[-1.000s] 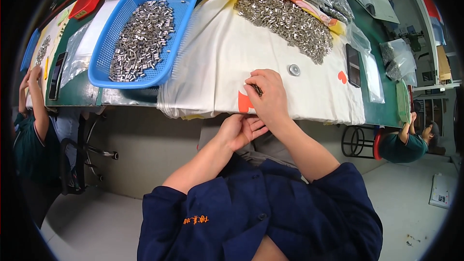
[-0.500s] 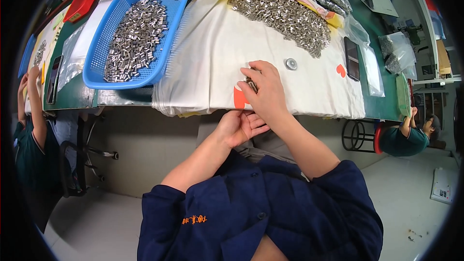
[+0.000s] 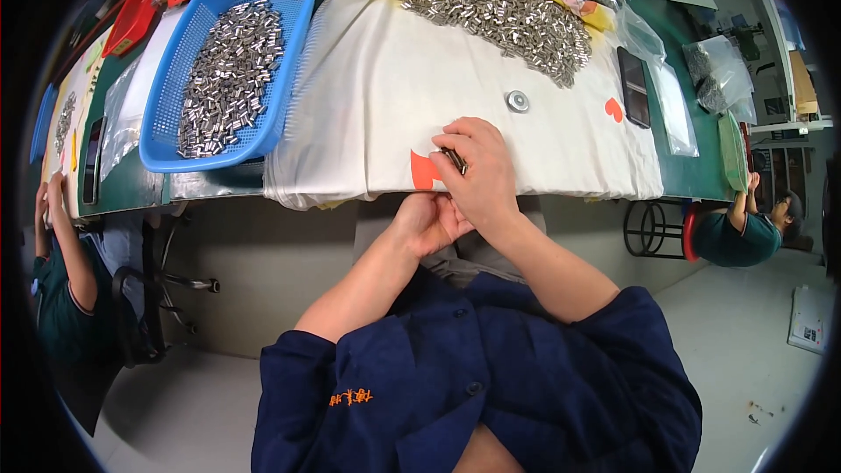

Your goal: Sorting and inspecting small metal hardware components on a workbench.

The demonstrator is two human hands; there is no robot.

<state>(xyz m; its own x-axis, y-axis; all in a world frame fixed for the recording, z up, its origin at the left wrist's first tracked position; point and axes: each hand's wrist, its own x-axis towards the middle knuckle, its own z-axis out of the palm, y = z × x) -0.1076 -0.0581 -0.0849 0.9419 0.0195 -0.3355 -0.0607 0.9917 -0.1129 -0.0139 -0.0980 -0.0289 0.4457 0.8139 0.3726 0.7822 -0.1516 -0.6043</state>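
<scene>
My right hand (image 3: 480, 173) is curled at the front edge of the white cloth (image 3: 368, 114), beside a printed red patch. Between its thumb and fingers show a few small metal cylinders (image 3: 455, 159); how many is hidden. Just below the table edge, my left hand (image 3: 429, 226) is cupped palm up, fingers apart and partly covered by the right. No piece is visible in it. Beyond the right hand lies a round grey metal disc (image 3: 518, 102). A large heap of the same shiny cylinders (image 3: 504, 22) spreads over the far part of the cloth.
A blue plastic basket (image 3: 280, 105) with many cylinders stands to the left. At the right lie a black phone (image 3: 634, 88) and plastic bags of parts (image 3: 718, 79). Red bins (image 3: 131, 22) sit far left. One person (image 3: 66, 289) works at left, another (image 3: 740, 228) at right.
The view has shifted slightly. My right hand has closed more around the metal cylinders and sits nearer the cloth's edge. My left hand's fingers have tucked further under it.
</scene>
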